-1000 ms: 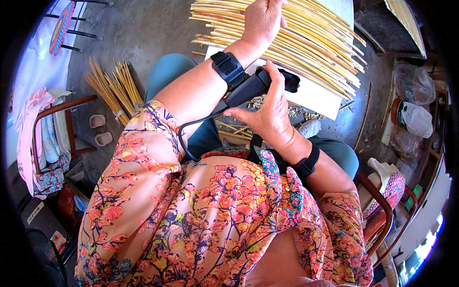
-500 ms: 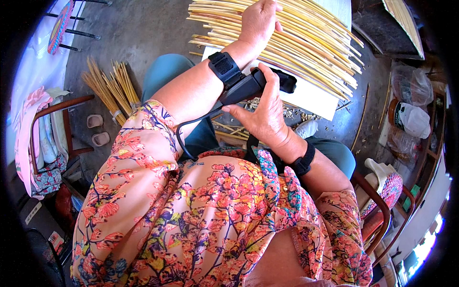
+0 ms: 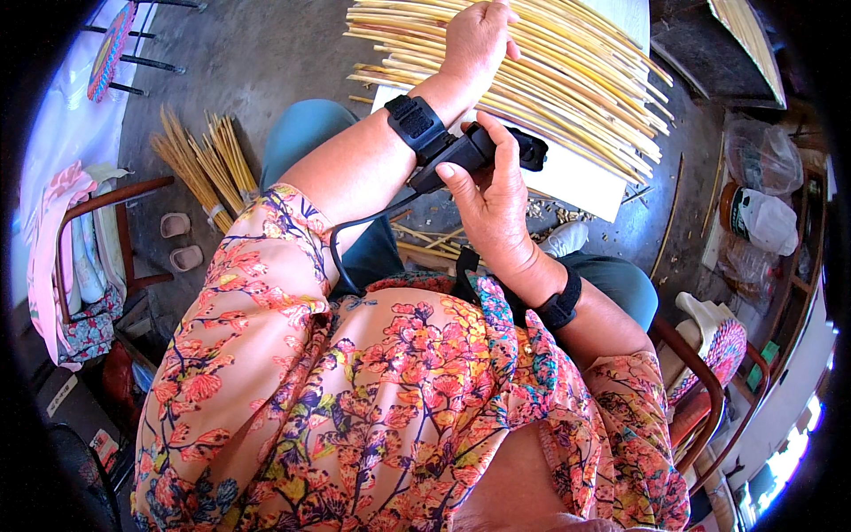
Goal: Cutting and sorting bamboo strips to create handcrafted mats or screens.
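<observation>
My left hand (image 3: 479, 43) reaches up over a layer of long yellow stalks (image 3: 567, 84), its fingers curled in, with nothing seen sticking out of them. A black wrist strap (image 3: 415, 124) goes round that forearm. Fixed to it is a black wearable device (image 3: 454, 165) with a dark cable running back toward my sleeve. My right hand (image 3: 498, 213) grips this device from the near right side, index finger over its top edge and thumb against its near side. The other fingers are partly hidden behind it. Another black strap (image 3: 558, 306) circles my right wrist.
The stalks lie across a white board (image 3: 592, 188). Short cut pieces (image 3: 541, 211) litter the floor below. Tied stalk bundles (image 3: 208, 168) lie at left. A chair (image 3: 115, 199) with cloths, a round stool (image 3: 113, 49) and plastic-wrapped goods (image 3: 758, 217) surround me.
My right thumb has moved up and right, onto the near side of the device. The device has tilted slightly. My left arm has barely moved.
</observation>
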Demonstrator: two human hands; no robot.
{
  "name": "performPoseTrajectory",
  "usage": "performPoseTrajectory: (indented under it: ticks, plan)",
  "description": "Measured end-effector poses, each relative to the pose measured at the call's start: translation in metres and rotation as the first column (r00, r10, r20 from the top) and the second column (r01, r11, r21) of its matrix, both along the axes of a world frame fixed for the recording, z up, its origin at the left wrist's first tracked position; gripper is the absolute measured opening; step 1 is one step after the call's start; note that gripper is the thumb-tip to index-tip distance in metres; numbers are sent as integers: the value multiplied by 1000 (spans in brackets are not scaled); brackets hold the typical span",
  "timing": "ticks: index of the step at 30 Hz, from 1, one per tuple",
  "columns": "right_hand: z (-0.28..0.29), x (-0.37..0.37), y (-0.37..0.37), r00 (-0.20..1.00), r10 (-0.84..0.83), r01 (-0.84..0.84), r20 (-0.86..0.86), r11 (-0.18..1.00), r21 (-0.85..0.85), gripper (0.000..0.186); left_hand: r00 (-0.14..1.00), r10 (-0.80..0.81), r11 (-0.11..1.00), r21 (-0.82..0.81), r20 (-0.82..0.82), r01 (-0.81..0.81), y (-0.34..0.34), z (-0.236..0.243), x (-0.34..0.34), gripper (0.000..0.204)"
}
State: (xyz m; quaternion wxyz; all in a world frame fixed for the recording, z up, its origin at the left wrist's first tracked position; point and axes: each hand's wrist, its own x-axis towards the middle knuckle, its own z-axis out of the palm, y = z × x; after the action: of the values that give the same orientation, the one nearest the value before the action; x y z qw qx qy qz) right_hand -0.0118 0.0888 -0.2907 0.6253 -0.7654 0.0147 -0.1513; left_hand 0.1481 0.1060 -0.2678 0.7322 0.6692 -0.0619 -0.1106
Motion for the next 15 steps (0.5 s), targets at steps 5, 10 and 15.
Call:
performPoseTrajectory:
  ticks: [5,10,15]
  plan:
    - [4,-1,-2,996,-9,12,-91,999,43,64,999,-24,999,30,-46,25,1,0,2,33]
    - [7,-3,-1,993,-21,23,-119,1000,14,60,998,-20,999,-46,-57,18,-1,-7,5,31]
    - [7,-3,-3,997,21,-28,-75,996,-90,58,999,-9,997,-82,-51,5,-1,-8,3,30]
